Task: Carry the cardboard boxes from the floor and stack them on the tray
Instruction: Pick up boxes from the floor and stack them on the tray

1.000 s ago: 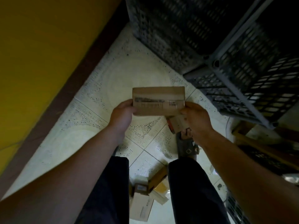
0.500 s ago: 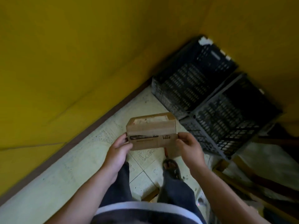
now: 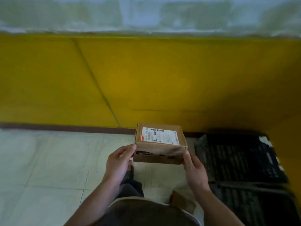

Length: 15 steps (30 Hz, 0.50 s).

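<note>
Above the tiled floor (image 3: 48,160), a cardboard box (image 3: 160,144) is held label up between both hands. Left hand (image 3: 118,162) and right hand (image 3: 194,170) pinch its near corners, beside black crates (image 3: 241,160).

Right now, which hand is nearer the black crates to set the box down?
Probably right: the right hand grips the cardboard box on the side next to the black crates; the left hand holds the far side.

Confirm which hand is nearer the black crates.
Right. The right hand holds the cardboard box at its right end, just beside the black crates. The left hand holds the left end, with the box between it and the crates.
</note>
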### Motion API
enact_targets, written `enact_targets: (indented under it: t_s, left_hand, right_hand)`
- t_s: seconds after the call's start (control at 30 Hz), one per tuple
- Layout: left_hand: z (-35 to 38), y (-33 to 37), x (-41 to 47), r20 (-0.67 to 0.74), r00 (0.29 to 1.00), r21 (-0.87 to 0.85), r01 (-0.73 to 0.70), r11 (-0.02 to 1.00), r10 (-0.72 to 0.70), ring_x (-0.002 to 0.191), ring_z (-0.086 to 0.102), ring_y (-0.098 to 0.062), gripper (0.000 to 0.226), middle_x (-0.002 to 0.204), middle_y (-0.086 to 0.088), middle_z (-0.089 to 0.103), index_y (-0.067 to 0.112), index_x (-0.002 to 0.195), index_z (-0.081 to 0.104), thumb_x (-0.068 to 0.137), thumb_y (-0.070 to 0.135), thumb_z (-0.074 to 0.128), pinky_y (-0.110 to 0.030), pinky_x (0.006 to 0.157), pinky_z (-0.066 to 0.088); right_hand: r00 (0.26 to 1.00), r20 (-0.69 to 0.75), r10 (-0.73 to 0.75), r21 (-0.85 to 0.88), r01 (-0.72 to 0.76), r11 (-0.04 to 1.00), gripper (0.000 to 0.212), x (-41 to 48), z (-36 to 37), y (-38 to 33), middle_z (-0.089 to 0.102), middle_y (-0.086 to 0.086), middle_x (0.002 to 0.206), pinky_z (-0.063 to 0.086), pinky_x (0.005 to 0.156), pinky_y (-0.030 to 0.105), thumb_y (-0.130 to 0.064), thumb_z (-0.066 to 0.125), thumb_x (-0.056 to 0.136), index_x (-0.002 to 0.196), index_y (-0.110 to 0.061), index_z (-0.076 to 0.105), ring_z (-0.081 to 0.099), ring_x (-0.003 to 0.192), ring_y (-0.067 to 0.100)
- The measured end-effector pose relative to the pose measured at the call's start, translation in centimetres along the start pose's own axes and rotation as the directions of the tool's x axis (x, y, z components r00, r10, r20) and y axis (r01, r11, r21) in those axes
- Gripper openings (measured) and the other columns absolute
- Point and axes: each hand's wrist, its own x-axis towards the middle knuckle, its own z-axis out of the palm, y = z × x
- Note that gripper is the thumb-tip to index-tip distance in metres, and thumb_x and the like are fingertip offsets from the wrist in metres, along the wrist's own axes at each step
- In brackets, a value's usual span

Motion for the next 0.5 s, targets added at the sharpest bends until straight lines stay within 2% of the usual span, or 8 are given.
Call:
enact_targets:
  t_s: [0.07, 0.17, 0.23, 0.37, 0.5]
  left_hand:
    - [-2.9, 0.4, -1.1, -0.108, 0.994, -0.091, -0.010, 0.996, 0.001, 0.081, 0.068, -0.004, 0.006, 0.078, 0.012, 0.074, 0.028, 0.091, 0.069, 0.090, 0.031, 0.065, -0.022, 0.069, 0.052]
    - [-7.2, 0.9, -2.1, -0.215, 0.976, -0.211, -0.009, 0.978, -0.037, 0.094, 0.066, -0.011, 0.007, 0.090, 0.008, 0.074, 0.026, 0.093, 0.070, 0.092, 0.027, 0.063, -0.029, 0.083, 0.052]
    - [-10.8, 1.2, -2.3, -0.297, 0.953, -0.291, -0.032, 0.956, -0.058, 0.098, 0.066, -0.016, 0.008, 0.096, 0.004, 0.073, 0.025, 0.095, 0.070, 0.092, 0.027, 0.063, -0.032, 0.086, 0.053]
    - [-18.3, 2.2, -1.3, -0.440, 0.894, -0.403, -0.115, 0.908, -0.082, 0.101, 0.066, -0.021, 0.020, 0.103, -0.004, 0.072, 0.018, 0.099, 0.072, 0.090, 0.034, 0.063, -0.040, 0.091, 0.053]
    - [-25.3, 3.7, 0.3, -0.552, 0.830, -0.430, -0.204, 0.879, -0.077, 0.098, 0.067, -0.018, 0.017, 0.098, -0.003, 0.072, 0.020, 0.094, 0.073, 0.090, 0.033, 0.062, -0.033, 0.084, 0.053]
  right_hand:
    - [0.997, 0.061, -0.053, -0.054, 0.056, 0.997, 0.036, -0.9, 2.0, -2.4, 0.068, -0.005, 0.102, 0.046, 0.075, 0.032, -0.052, 0.039, 0.098, 0.104, -0.032, 0.068, 0.060, 0.094, 0.015]
    - [0.984, 0.138, -0.108, -0.099, 0.122, 0.988, 0.042, -1.7, 5.5, -5.4, 0.068, -0.004, 0.108, 0.046, 0.084, 0.036, -0.056, 0.038, 0.097, 0.111, -0.029, 0.068, 0.061, 0.103, 0.019]
    - [0.966, 0.202, -0.162, -0.110, 0.186, 0.976, 0.044, -2.4, 8.6, -8.3, 0.068, -0.003, 0.108, 0.046, 0.086, 0.035, -0.057, 0.039, 0.095, 0.110, -0.028, 0.068, 0.061, 0.104, 0.020]
    - [0.892, 0.367, -0.265, -0.104, 0.323, 0.941, 0.030, -3.6, 16.2, -14.5, 0.068, -0.008, 0.099, 0.044, 0.077, 0.028, -0.054, 0.042, 0.095, 0.088, -0.037, 0.065, 0.061, 0.096, 0.014]
    - [0.834, 0.490, -0.255, -0.054, 0.321, 0.946, 0.027, -4.4, 24.3, -18.8, 0.069, -0.013, 0.097, 0.050, 0.094, 0.044, -0.055, 0.048, 0.093, 0.086, -0.036, 0.066, 0.064, 0.100, 0.015]
